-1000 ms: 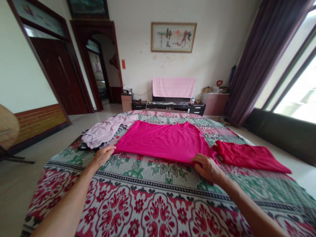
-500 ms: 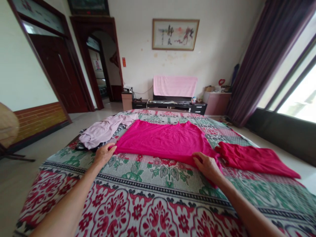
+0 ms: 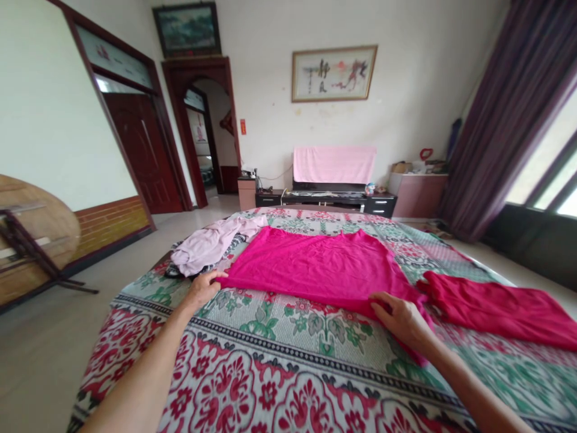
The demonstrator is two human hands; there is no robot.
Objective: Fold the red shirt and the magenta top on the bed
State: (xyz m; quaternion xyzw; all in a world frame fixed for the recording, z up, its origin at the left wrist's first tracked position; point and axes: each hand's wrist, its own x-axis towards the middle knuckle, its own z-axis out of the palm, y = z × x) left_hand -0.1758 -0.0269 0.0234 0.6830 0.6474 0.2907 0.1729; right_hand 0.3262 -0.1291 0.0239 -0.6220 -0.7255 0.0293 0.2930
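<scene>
A bright pink garment (image 3: pixel 311 261), probably a shirt, lies spread on a patterned cloth (image 3: pixel 252 373). At its near left corner my left hand (image 3: pixel 205 290) is closed, pinching the edge between thumb and fingers. My right hand (image 3: pixel 399 316) grips the near edge further right, its fingers curled over the fabric. Beyond that hand a loose pink part hangs toward me on the cloth. To the right lies a folded red garment (image 3: pixel 505 307). Beside the left end of the pink garment is a crumpled pale pink garment (image 3: pixel 210 243) on a black-and-white one.
Past the table's far edge stands a low black cabinet (image 3: pixel 381 205) and a screen draped with a pink towel (image 3: pixel 333 163). A folded round wooden table (image 3: pixel 36 240) leans at the left. Purple curtains (image 3: pixel 478 120) hang by the window at the right.
The view has shifted left and up, so everything sits further right and lower. Both hands keep their hold on the pink garment's near edge, which looks much the same.
</scene>
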